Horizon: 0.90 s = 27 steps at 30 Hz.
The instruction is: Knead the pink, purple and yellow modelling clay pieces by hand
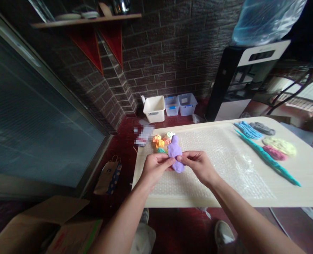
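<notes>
Bulging unevenly, the purple lump (174, 151) looks elongated.

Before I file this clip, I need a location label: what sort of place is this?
Probably an indoor workroom or shared room: it has a water dispenser, storage bins by a brick-patterned wall, and a table with coloured, clay-like lumps.

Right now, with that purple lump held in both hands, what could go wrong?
The purple lump is pinched between the left hand and right hand; it looks soft, so pressing or pulling too hard might dent or tear it. If it slipped, it would probably land on the bubble wrap, which might mark it. If the hands dipped, the orange lump beside it could get smudged.
</notes>
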Tool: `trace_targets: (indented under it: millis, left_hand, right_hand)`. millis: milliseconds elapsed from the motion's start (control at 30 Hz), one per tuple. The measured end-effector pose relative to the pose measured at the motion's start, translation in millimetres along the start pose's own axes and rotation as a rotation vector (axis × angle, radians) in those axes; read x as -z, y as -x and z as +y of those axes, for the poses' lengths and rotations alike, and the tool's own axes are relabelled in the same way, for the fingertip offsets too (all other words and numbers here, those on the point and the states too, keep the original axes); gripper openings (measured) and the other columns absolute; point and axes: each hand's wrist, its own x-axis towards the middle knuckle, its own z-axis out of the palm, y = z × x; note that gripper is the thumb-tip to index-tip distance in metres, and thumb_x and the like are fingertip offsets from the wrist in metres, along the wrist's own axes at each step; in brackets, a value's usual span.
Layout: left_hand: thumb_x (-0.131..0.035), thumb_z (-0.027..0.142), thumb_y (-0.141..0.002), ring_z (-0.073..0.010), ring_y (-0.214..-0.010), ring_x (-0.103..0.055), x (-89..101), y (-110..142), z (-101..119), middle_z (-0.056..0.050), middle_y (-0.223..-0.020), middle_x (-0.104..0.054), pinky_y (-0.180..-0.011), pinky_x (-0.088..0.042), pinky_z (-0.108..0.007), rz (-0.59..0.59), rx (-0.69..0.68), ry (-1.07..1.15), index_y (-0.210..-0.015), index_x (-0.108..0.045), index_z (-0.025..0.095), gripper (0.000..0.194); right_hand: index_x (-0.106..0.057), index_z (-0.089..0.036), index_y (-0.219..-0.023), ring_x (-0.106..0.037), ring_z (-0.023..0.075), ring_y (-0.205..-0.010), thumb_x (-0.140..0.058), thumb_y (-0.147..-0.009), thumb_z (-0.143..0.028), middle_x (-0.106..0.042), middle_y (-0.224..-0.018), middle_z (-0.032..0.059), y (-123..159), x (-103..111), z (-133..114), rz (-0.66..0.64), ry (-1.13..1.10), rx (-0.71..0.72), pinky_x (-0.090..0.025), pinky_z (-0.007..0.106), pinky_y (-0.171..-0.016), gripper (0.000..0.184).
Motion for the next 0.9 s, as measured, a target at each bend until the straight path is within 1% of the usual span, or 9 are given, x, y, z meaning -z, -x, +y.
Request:
trace_targets:
  millis: [67,167,333,500,567,667,733,833,900]
  left_hand:
    - [-0.098,0.043,-0.065,-0.0209,-0.068,-0.076,1.2,-0.9,-1.7,-0.011,-0.081,-0.082,-0.073,-0.065,-0.034,0.036,-0.017,-0.003,-0.083,-0.083,0.010,0.040]
    - [-0.097,0.041,-0.067,-0.0207,-0.069,-0.076,2.7,-1.6,-3.2,-0.011,-0.082,-0.082,-0.074,-0.065,-0.034,0.060,-0.029,-0.001,-0.083,-0.083,0.010,0.038]
    - [-0.096,0.041,-0.069,-0.0211,-0.076,-0.077,2.6,-2.1,-3.8,-0.011,-0.088,-0.083,-0.078,-0.065,-0.034,0.006,-0.007,0.013,-0.087,-0.083,0.011,0.038]
    - [-0.097,0.043,-0.066,-0.0208,-0.071,-0.076,3.3,-3.3,-4.9,-0.011,-0.083,-0.082,-0.075,-0.065,-0.034,0.030,-0.020,-0.004,-0.084,-0.082,0.010,0.041]
    - [-0.097,0.043,-0.066,-0.0202,-0.071,-0.076,3.2,-3.0,-4.7,-0.011,-0.083,-0.082,-0.074,-0.064,-0.033,0.023,-0.020,-0.009,-0.083,-0.082,0.010,0.040]
    - [-0.096,0.043,-0.068,-0.0220,-0.078,-0.078,1.6,-1.7,-4.4,-0.013,-0.091,-0.083,-0.076,-0.063,-0.032,-0.020,0.025,-0.025,-0.091,-0.083,0.011,0.042]
    - [-0.096,0.043,-0.068,-0.0233,-0.081,-0.079,0.2,-1.0,-4.5,-0.014,-0.095,-0.083,-0.076,-0.062,-0.032,-0.037,0.046,-0.042,-0.095,-0.083,0.011,0.044]
    - [-0.095,0.044,-0.069,-0.0202,-0.075,-0.076,-0.9,-1.4,-5.1,-0.012,-0.089,-0.083,-0.073,-0.060,-0.029,-0.027,0.009,-0.072,-0.092,-0.083,0.010,0.042]
    - [-0.094,0.045,-0.070,-0.0170,-0.069,-0.073,-0.7,-2.2,-5.7,-0.010,-0.081,-0.081,-0.069,-0.058,-0.027,-0.032,-0.030,-0.116,-0.087,-0.083,0.011,0.040]
  right_hand:
    - [-0.087,-0.019,-0.085,-0.065,0.0143,-0.068,-0.093,-0.074,-0.048,-0.081,-0.080,0.0054,-0.2,0.0,0.9,-0.013,-0.005,-0.013,-0.050,0.028,-0.069,0.031]
    - [-0.088,-0.018,-0.083,-0.065,0.0149,-0.068,-0.092,-0.075,-0.049,-0.081,-0.079,0.0067,-0.5,0.8,1.4,-0.030,0.026,-0.029,-0.050,0.029,-0.069,0.032]
    - [-0.088,-0.018,-0.082,-0.063,0.0142,-0.066,-0.093,-0.075,-0.049,-0.080,-0.075,0.0062,-0.6,0.8,-0.1,0.025,0.040,-0.009,-0.050,0.028,-0.067,0.032]
    - [-0.086,-0.017,-0.082,-0.065,0.0138,-0.068,-0.092,-0.077,-0.049,-0.079,-0.076,0.0054,0.6,-0.8,-1.3,-0.057,0.008,-0.027,-0.051,0.027,-0.068,0.033]
    - [-0.086,-0.016,-0.079,-0.064,0.0138,-0.067,-0.092,-0.077,-0.048,-0.078,-0.074,0.0055,0.7,-0.3,-0.6,-0.062,0.024,-0.019,-0.051,0.027,-0.067,0.033]
    - [-0.083,-0.017,-0.074,-0.063,0.0137,-0.064,-0.094,-0.074,-0.049,-0.076,-0.070,0.0046,0.2,0.0,0.8,-0.028,0.016,0.001,-0.050,0.027,-0.065,0.034]
    - [-0.082,-0.017,-0.075,-0.064,0.0135,-0.064,-0.094,-0.073,-0.050,-0.076,-0.069,0.0040,-0.2,-1.0,0.9,-0.014,0.000,0.006,-0.050,0.027,-0.065,0.035]
    - [-0.082,-0.017,-0.081,-0.067,0.0144,-0.067,-0.092,-0.077,-0.051,-0.077,-0.072,0.0042,-0.1,-3.8,-0.1,-0.050,-0.031,0.000,-0.053,0.028,-0.068,0.035]
    - [-0.082,-0.016,-0.080,-0.068,0.0149,-0.068,-0.090,-0.078,-0.052,-0.077,-0.073,0.0050,0.5,-5.1,-0.4,-0.084,-0.025,0.008,-0.053,0.028,-0.069,0.037]
